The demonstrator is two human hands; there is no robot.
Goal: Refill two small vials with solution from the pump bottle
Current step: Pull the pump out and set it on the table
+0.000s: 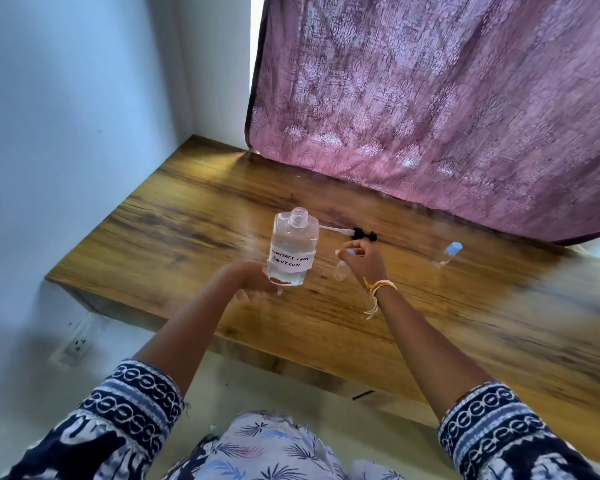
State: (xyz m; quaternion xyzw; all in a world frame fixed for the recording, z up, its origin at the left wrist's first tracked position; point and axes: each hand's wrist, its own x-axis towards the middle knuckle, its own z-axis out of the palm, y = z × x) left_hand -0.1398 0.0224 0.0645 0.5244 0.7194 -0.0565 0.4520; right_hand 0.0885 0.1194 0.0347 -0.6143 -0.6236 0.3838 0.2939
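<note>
A clear bottle (294,249) labelled "contact lens solution" is uncapped and held upright above the wooden table (194,216) by my left hand (253,287), which grips its base. The black pump head (355,233) with its white tube lies on the table just behind the bottle. My right hand (366,259) pinches the light-blue cap of a small clear vial (342,270) that stands tilted on the table to the right of the bottle. A second small vial (448,254) with a light-blue cap lies further right, apart from both hands.
A pink patterned curtain (430,98) hangs over the table's far edge. A white wall (84,133) borders the left side. A wall socket (78,344) sits below the table's left end. The table's front edge runs diagonally under my forearms.
</note>
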